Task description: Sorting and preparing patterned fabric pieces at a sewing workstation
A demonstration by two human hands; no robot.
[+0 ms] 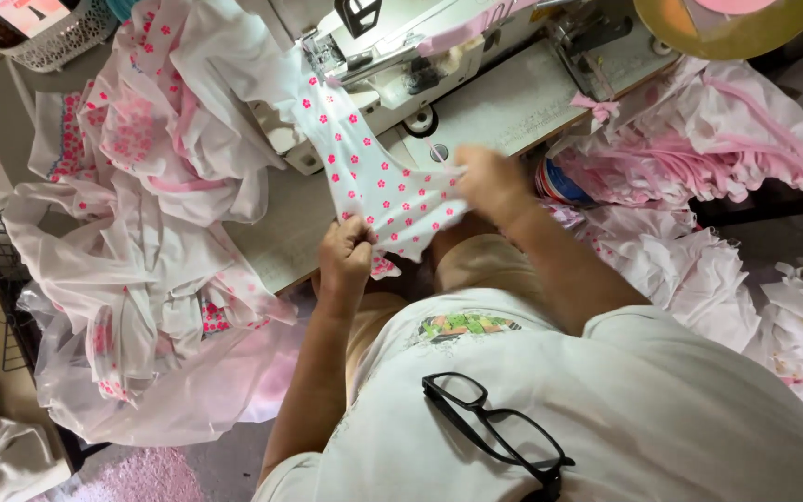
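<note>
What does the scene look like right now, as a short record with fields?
left hand: grips the lower edge of the floral cloth
right hand: pinches the cloth's right edge
cloth: white with pink flowers, stretched between both hands, runs up to the sewing machine
left of table: heap of cloth, partly in a clear bag
right: more white and pink pieces
shirt: black glasses hang on it

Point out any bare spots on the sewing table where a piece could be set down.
One bare patch: the grey table top right of the white sewing machine, bordered by the right hand and a heap of white-and-pink fabric. Left of the left hand, flower-print garments crowd the table.
</note>
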